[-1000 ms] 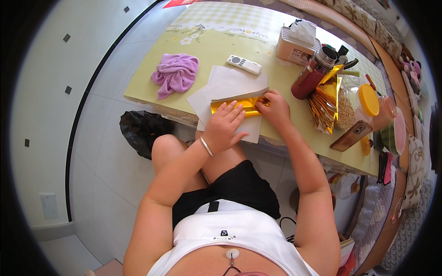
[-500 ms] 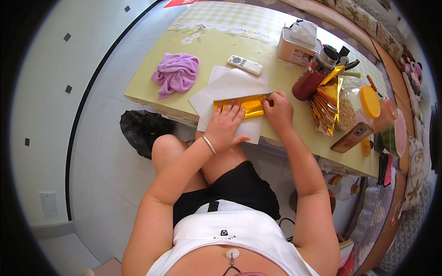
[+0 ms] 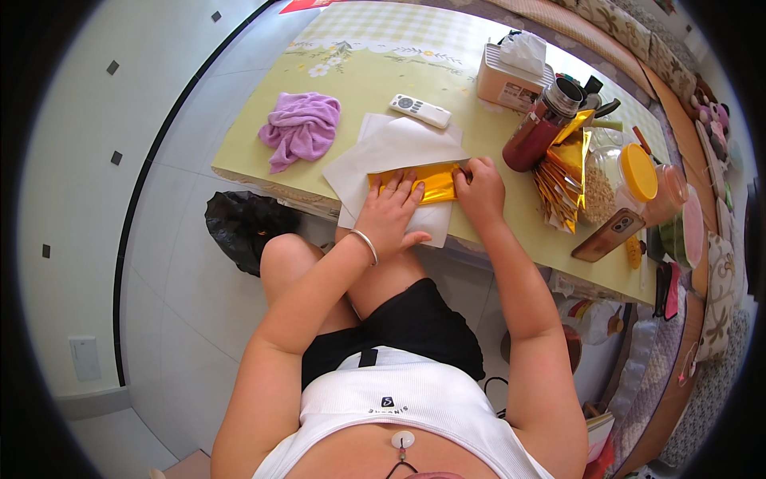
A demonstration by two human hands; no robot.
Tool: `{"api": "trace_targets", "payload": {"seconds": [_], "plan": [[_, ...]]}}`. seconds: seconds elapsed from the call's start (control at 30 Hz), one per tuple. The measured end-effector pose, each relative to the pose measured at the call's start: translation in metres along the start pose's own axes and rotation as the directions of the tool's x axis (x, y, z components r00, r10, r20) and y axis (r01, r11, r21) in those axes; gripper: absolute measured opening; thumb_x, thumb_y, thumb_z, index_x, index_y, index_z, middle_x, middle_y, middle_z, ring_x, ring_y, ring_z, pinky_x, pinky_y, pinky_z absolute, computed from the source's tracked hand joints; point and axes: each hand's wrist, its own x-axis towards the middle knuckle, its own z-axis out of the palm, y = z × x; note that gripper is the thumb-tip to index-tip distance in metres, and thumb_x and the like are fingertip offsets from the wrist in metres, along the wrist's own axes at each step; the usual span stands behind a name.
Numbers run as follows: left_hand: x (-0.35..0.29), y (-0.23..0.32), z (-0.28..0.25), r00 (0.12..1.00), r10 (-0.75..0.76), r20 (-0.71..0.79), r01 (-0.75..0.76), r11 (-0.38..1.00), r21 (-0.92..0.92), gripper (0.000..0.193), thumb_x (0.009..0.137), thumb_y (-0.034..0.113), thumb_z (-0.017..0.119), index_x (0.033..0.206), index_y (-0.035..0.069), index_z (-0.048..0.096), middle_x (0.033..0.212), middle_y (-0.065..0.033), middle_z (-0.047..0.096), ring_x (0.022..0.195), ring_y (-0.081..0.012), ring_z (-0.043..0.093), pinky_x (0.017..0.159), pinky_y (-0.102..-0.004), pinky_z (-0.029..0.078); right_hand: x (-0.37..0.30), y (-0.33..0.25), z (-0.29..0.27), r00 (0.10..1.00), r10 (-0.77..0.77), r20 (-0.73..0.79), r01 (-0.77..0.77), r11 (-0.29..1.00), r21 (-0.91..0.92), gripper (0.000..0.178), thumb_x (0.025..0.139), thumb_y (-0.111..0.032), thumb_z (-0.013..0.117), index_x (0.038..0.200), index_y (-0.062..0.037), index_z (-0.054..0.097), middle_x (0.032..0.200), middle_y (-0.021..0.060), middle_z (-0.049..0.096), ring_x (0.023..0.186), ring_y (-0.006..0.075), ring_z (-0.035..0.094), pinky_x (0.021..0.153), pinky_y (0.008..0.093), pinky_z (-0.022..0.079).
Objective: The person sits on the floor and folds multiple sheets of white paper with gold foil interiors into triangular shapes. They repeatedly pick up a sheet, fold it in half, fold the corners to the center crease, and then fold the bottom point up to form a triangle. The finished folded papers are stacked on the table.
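A shiny gold foil sheet [image 3: 436, 185] lies on overlapping sheets of white paper [image 3: 348, 173] near the table's front edge. Flat across the foil's left part rests my left hand [image 3: 390, 209], its fingers spread and the thumb pointing right. At the foil's right end, my right hand [image 3: 481, 191] is closed in a pinch on the edge. The paper's far portion looks folded over, its edge running along the foil's far side. My fingers cover parts of the foil.
Left on the table lies a purple cloth [image 3: 300, 129]; beyond the paper is a white remote [image 3: 420, 111]. To the right stand a tissue box [image 3: 504, 85], a dark red flask [image 3: 536, 136], a gold foil stack [image 3: 556, 188], a yellow-lidded jar [image 3: 602, 191] and a phone [image 3: 608, 235].
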Motion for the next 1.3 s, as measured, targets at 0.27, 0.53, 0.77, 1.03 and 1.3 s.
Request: {"api": "trace_targets", "payload": {"seconds": [0.27,0.53,0.77,1.03,1.3], "plan": [[0.001,0.001,0.005,1.0,0.004,0.009,-0.005,0.999,0.046,0.088,0.085,0.065,0.057,0.151,0.009,0.039,0.158,-0.0203,0.031,0.147,-0.0372,0.026,0.118,-0.0584,0.017,0.0,0.011,0.007,0.998,0.058,-0.015,-0.058,0.998,-0.004,0.013,0.084,-0.012,0.069,0.085,-0.0009,0.062,0.095,0.0169,0.059,0.085,0.0379,0.061,0.073,0.0449,0.05],[0.001,-0.001,0.006,0.999,0.009,0.039,-0.01,0.999,0.041,0.089,0.084,0.067,0.056,0.152,0.013,0.038,0.159,-0.0201,0.027,0.148,-0.0374,0.022,0.119,-0.0575,0.015,-0.02,-0.006,-0.014,0.9,-0.435,0.026,0.429,0.875,-0.224,0.04,0.089,-0.02,0.064,0.123,-0.0009,0.057,0.133,0.0157,0.056,0.123,0.0341,0.052,0.102,0.0453,0.04],[-0.003,-0.004,-0.004,0.991,0.009,0.13,-0.01,1.0,0.001,0.098,0.085,0.071,0.052,0.155,0.006,0.03,0.163,-0.0193,0.019,0.152,-0.0356,0.013,0.12,-0.0571,0.007,-0.051,-0.003,-0.026,0.765,-0.392,0.511,0.539,0.824,-0.175,0.082,0.092,-0.055,0.055,0.152,-0.0013,0.033,0.157,0.0183,0.034,0.148,0.0313,0.027,0.122,0.0436,0.019],[-0.015,-0.048,-0.017,0.985,-0.027,0.169,0.027,1.0,0.003,0.08,0.09,0.064,0.052,0.153,0.017,0.037,0.162,-0.0181,0.02,0.152,-0.0332,0.012,0.117,-0.0636,0.003,-0.062,-0.008,-0.08,0.799,-0.323,0.507,0.488,0.842,-0.232,0.064,0.086,-0.036,0.068,0.137,-0.0002,0.052,0.144,0.0201,0.049,0.139,0.0349,0.04,0.118,0.0467,0.027],[0.002,-0.026,-0.028,0.94,0.27,-0.208,-0.314,0.924,-0.219,0.033,0.069,0.011,0.074,0.101,0.004,0.067,0.101,-0.0112,0.063,0.094,-0.0316,0.06,0.084,-0.0414,0.05,-0.098,-0.024,-0.055,0.819,-0.523,0.237,0.548,0.835,-0.051,0.043,0.074,-0.009,0.072,0.115,-0.0028,0.06,0.123,0.0148,0.059,0.121,0.0325,0.053,0.112,0.0482,0.034]]}}
